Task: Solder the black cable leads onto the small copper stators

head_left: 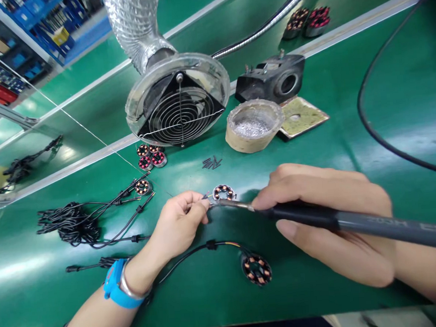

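Observation:
My right hand is closed around a soldering iron, held like a pen. Its metal tip points left and reaches the near edge of a small motor stator with copper windings; I cannot tell if they touch. My left hand, wearing a blue wristband, pinches thin wires just left of that stator. The fingertips hide most of what they hold. Nearer to me lies another stator joined to a black cable.
Black cables lie bundled at left beside a stator. Several stators sit behind. A fume extractor overhangs the bench. Behind right stand a round tub, a yellowish sponge pad and a dark metal holder. Short black tubes lie mid-bench.

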The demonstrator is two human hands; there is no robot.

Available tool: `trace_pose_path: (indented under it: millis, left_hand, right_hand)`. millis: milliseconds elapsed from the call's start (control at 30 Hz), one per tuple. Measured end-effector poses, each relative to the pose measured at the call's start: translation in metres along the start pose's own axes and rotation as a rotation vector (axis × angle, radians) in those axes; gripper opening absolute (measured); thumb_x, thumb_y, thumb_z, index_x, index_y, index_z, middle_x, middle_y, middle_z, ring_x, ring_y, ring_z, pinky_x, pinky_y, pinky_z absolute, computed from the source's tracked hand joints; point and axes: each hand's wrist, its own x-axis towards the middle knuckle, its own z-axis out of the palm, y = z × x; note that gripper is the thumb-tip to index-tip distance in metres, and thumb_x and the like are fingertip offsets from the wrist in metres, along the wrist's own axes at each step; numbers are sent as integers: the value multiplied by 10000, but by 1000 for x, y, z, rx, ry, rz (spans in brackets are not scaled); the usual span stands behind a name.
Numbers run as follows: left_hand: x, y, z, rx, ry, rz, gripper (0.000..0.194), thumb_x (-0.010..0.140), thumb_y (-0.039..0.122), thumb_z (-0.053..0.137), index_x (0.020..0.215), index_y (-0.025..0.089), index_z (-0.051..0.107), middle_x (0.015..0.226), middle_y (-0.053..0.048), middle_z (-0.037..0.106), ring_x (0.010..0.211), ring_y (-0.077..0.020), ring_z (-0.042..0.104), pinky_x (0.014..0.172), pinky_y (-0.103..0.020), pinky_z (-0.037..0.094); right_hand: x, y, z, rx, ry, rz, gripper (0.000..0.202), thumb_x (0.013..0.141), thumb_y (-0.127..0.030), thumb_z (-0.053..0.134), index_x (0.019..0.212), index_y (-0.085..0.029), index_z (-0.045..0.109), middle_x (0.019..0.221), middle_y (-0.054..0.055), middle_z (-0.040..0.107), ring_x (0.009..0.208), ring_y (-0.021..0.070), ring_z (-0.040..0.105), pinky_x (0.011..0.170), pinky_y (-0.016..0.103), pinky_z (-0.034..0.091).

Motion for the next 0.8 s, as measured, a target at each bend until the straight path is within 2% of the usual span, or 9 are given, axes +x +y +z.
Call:
trace_pose_path:
  millis: [400, 533, 700, 800]
  left_hand:
    - [0, 1, 1, -29, -4, -7, 249, 867, 340, 539, 689, 166, 542, 590, 45, 550, 550, -84, 423, 566, -211, 336]
    - [0, -1, 0, -24, -12, -1, 260, 873, 353, 536, 692, 166, 543, 595, 46, 545, 546, -81, 407, 557, -211, 325]
    - [0, -1, 0, -23, -8, -11, 257, 867, 354, 541, 691, 167, 546, 585, 48, 536, 538, -81, 393, 546, -211, 312]
    - [0, -1, 0, -22, -9, -15, 268, 869, 360, 536, 684, 167, 544, 584, 48, 527, 534, -80, 376, 539, -211, 303]
  right_hand:
    - [-1, -2, 5, -15, -19, -39, 227, 762, -73, 492, 903, -203, 615, 649, -1, 533, 545, 135, 475, 517, 297, 382]
    - [-1, -4, 4, -19, -2, -46, 236, 759, -72, 486, 905, -202, 617, 641, 3, 538, 530, 137, 468, 514, 306, 372]
    - [1, -5, 4, 1, 79, -74, 219, 748, -83, 503, 884, -193, 633, 623, 11, 567, 521, 143, 470, 499, 306, 373]
    - [2, -6, 3, -30, 66, -57, 206, 769, -97, 506, 893, -199, 635, 640, 13, 578, 524, 146, 490, 499, 307, 395]
